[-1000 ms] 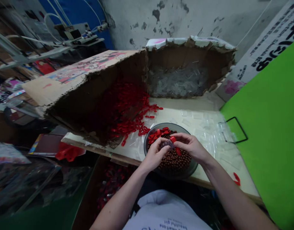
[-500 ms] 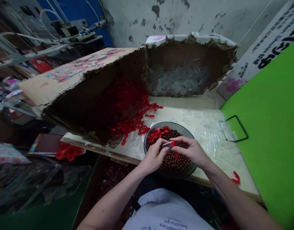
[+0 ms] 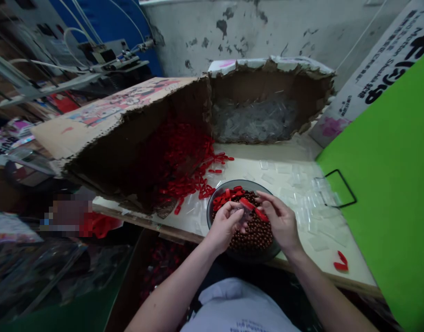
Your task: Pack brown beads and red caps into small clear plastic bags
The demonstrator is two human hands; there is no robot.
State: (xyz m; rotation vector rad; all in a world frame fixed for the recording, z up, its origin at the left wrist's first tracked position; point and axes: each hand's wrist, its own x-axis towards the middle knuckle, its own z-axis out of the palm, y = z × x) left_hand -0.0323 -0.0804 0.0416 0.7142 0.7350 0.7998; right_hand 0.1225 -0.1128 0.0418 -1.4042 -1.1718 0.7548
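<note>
Over the bowl (image 3: 212, 219), my left hand (image 3: 223, 228) is closed around a small clear plastic box (image 3: 244, 216). A red flip-top cap (image 3: 247, 204) sits at the box's upper end, its lid (image 3: 261, 215) swung out to the right. Beside that lid is my right hand (image 3: 283, 220), fingers apart; I cannot tell whether it touches the lid. The grey bowl holds many brown beads (image 3: 255, 237), with several red caps (image 3: 226, 197) lying on them at the upper left. What is inside the box is hard to make out.
A torn cardboard box (image 3: 94, 120) spills red caps (image 3: 184, 157) at the left. Another box (image 3: 272, 76) behind holds clear plastic boxes (image 3: 250, 120). More clear boxes (image 3: 303, 212) lie on the white table (image 3: 246, 152). A green panel (image 3: 388, 184) stands at right.
The red cap's lid has swung open to the right. My right hand has moved slightly right, away from the box, and its fingers have spread. My left hand keeps the box.
</note>
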